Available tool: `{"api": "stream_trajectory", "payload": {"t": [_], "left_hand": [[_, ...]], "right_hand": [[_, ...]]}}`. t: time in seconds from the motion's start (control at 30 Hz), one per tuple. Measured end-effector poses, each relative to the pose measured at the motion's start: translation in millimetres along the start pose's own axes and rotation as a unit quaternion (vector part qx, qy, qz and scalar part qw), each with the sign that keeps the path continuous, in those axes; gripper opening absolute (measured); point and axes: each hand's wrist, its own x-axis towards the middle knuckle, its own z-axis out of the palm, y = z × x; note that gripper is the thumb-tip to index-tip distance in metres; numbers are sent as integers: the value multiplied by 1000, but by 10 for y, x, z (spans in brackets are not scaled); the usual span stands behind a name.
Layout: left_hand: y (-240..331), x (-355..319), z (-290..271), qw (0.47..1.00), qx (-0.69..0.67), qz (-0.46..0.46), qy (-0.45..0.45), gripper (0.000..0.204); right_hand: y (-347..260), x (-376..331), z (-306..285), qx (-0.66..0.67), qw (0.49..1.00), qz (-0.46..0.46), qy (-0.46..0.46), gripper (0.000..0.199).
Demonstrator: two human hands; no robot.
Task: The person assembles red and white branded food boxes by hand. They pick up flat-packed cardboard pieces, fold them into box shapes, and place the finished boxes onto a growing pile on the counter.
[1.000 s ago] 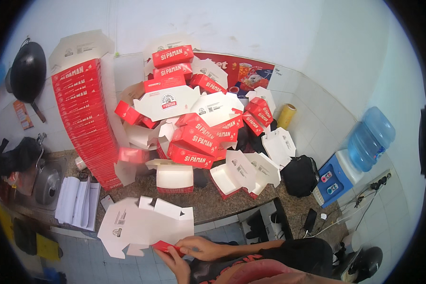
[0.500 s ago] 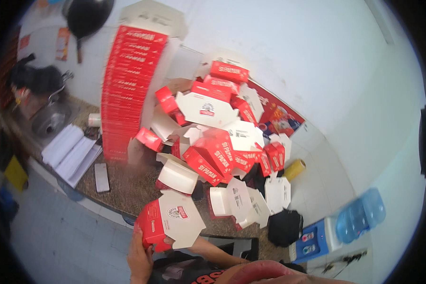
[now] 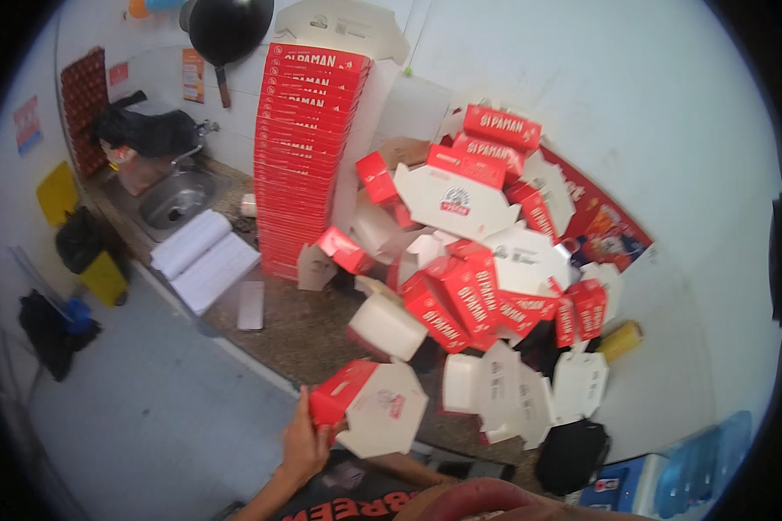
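Near the counter's front edge, I hold a red and white folding food box (image 3: 347, 391), tilted, its white lid flap spread out to the right. My left hand (image 3: 302, 445) is closed around the red left end. My right forearm (image 3: 408, 469) passes beneath the lid flap; the right hand is hidden behind the box, so its fingers do not show. Just beyond lies an open box (image 3: 387, 325) with its white inside showing. To the right, another open box (image 3: 462, 384) spreads its flaps. A jumbled pile of red boxes (image 3: 473, 295) rises behind them.
A tall stack of flat red boxes (image 3: 308, 156) stands at the back, by the wall. Left of it are an open notebook (image 3: 204, 260), a phone (image 3: 250, 306) and a sink (image 3: 178, 201). A black bag (image 3: 572, 456) and a water dispenser (image 3: 626, 486) are at lower right.
The view has swung left, so the counter and boxes sit further right in the picture. The held box has turned slightly, and my right hand's fingers have gone out of sight behind it.
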Motion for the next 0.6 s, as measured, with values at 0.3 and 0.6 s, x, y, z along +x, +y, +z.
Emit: {"api": "stream_trajectory", "payload": {"t": [0.3, 0.6], "left_hand": [[-164, 381, 65, 992, -87, 33, -89, 71], [-869, 722, -25, 823, -372, -391, -178, 75]], "right_hand": [[413, 131, -265, 197, 972, -49, -121, 49], [75, 14, -1704, -223, 923, -155, -273, 93]]}}
